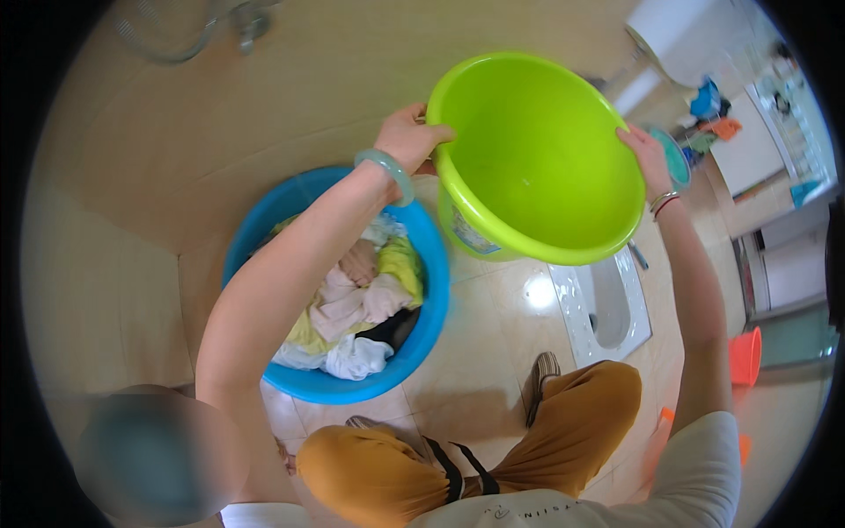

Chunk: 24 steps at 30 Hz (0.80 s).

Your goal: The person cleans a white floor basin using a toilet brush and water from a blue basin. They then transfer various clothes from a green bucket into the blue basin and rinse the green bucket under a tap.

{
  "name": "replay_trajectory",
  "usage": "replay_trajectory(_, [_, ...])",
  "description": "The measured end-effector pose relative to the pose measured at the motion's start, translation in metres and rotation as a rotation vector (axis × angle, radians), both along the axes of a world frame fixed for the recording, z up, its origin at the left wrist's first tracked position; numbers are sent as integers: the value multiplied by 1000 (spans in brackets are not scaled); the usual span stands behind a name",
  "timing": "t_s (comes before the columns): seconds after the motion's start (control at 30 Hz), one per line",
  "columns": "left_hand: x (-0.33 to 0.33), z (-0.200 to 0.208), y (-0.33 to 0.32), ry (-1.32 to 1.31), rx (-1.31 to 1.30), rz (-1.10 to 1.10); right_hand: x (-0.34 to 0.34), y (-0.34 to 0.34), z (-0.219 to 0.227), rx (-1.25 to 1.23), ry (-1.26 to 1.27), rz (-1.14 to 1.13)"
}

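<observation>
A lime-green plastic basin (546, 167) is held up in front of me, tilted so that its bare inside faces me. My left hand (412, 139) grips its left rim, thumb over the edge, a pale jade bangle (387, 167) on that wrist. On the opposite rim my right hand (647, 158) is closed, its fingers mostly behind the basin. Below my left forearm a large blue tub (433, 290) stands on the floor. Heaped in it are clothes (343, 299) in white, pale pink, yellow and black; my forearm hides part of the pile.
A white squat toilet (607, 308) is set into the tiled floor (475, 352) below the basin. At right are a red bucket (745, 356) and a teal basin (673, 158). A shower hose (167, 53) hangs on the far wall. A blurred round shape (158, 453) fills the lower left.
</observation>
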<state>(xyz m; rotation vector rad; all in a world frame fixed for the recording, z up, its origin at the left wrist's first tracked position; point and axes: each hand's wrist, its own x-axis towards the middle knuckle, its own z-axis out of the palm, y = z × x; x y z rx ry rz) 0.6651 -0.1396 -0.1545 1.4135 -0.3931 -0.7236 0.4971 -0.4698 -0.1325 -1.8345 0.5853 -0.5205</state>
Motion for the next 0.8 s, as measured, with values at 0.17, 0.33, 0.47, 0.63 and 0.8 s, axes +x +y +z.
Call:
replay_trajectory(0.17, [-36,-17,-80,-53,-22,-19,-62,-57,-149,282,-131,-177])
replay_trajectory(0.33, [-48,-55,-139,-116,262,-87,-100,-59,-213,585,-164,-256])
replay_trajectory(0.47, [-63,-54,-185,-128,353,-153,-131,-82,-245,606,-70,-279])
replay_trajectory(0.63, [-99,-46,-237,-205,390,-221,-160,-87,-288,504,7,-322])
replay_trajectory(0.8, [-136,-42,-260,-243,309,-220,-185,-61,-304,524,-107,-557])
